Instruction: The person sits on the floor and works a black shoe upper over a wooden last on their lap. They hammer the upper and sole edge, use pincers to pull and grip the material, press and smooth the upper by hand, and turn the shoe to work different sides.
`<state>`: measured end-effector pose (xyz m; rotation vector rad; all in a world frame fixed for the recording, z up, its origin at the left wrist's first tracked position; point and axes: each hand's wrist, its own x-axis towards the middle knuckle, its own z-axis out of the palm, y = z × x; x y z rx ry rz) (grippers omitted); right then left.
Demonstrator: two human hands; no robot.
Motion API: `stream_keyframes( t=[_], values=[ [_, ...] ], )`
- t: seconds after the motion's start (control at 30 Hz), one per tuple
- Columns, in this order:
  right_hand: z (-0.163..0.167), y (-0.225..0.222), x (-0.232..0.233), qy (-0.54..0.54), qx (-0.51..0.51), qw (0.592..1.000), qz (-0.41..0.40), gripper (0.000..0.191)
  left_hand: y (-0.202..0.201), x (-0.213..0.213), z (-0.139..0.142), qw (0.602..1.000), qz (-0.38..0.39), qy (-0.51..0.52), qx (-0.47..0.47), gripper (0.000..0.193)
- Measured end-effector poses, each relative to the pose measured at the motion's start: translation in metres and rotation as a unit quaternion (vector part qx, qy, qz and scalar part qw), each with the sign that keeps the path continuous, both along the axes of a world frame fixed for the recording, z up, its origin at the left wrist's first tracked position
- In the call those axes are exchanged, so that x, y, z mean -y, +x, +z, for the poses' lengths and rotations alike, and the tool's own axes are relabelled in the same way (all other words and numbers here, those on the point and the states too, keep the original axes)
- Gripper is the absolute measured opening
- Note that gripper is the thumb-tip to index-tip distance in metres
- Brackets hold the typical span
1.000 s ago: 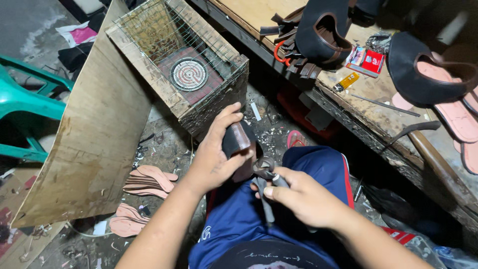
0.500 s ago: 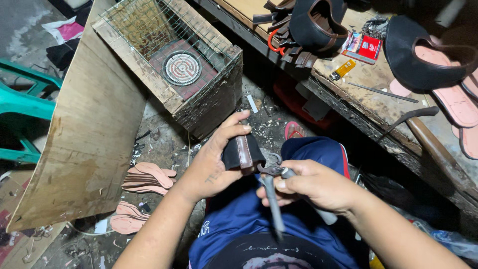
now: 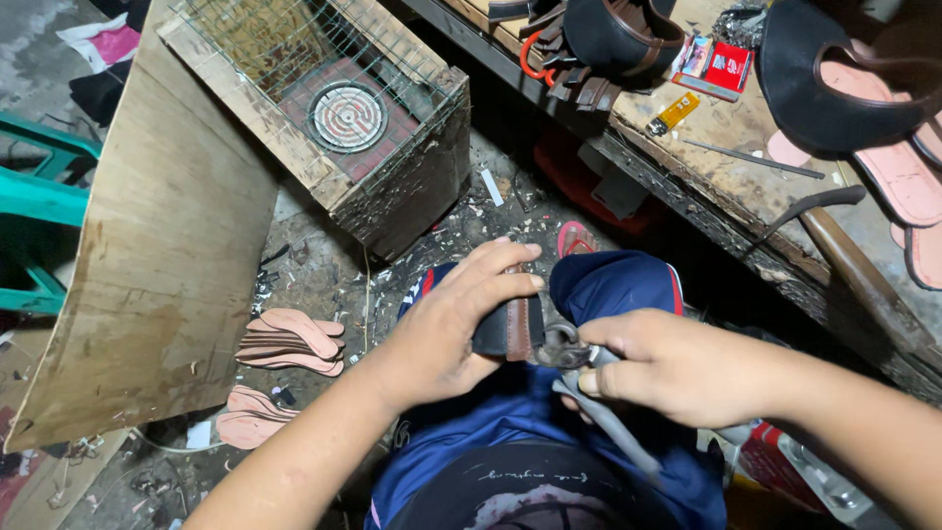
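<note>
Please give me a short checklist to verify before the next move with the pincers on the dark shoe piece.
1. Left hand grips the dark shoe piece: ok.
2. Right hand holds the metal pincers by the handles: ok.
3. Pincer head meets the piece's edge: ok; whether it bites the material, cannot tell.
4. Left fingertips away from the pincer head: not ok, they lie close.
5. Work is supported: ok, held over the lap in blue shorts.
</note>
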<state>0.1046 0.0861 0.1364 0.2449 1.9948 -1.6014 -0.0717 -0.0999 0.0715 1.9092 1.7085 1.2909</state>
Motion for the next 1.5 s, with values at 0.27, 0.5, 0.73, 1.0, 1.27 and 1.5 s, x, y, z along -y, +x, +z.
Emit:
stream_keyframes(
  t=[0.27, 0.5, 0.73, 1.0, 1.27, 1.5],
  values=[
    [-0.028, 0.001, 0.017, 0.076, 0.008, 0.981, -0.178, 0.025, 0.005, -0.009, 0.007, 0.990, 0.125, 0.014, -0.057, 0.081],
    [-0.126, -0.046, 0.049, 0.200, -0.365, 0.847, -0.331, 0.030, -0.016, -0.013, 0.003, 0.982, 0.185, 0.002, -0.035, 0.074],
    [-0.118, -0.054, 0.045, -0.049, -0.130, 0.905, -0.403, 0.029, -0.025, -0.019, -0.005, 0.978, 0.206, 0.018, -0.003, 0.064],
    [-0.085, -0.016, 0.037, 0.072, -0.223, 0.939, -0.253, 0.029, -0.003, -0.025, -0.011, 0.973, 0.220, 0.070, -0.021, 0.058],
    [-0.051, -0.015, 0.037, 0.208, -0.187, 0.931, -0.234, 0.037, 0.000, -0.022, -0.001, 0.977, 0.203, 0.028, -0.062, 0.068],
    [-0.057, -0.016, 0.044, 0.315, -0.217, 0.894, -0.233, 0.025, 0.001, -0.015, -0.001, 0.977, 0.193, 0.026, -0.089, 0.070]
  ],
)
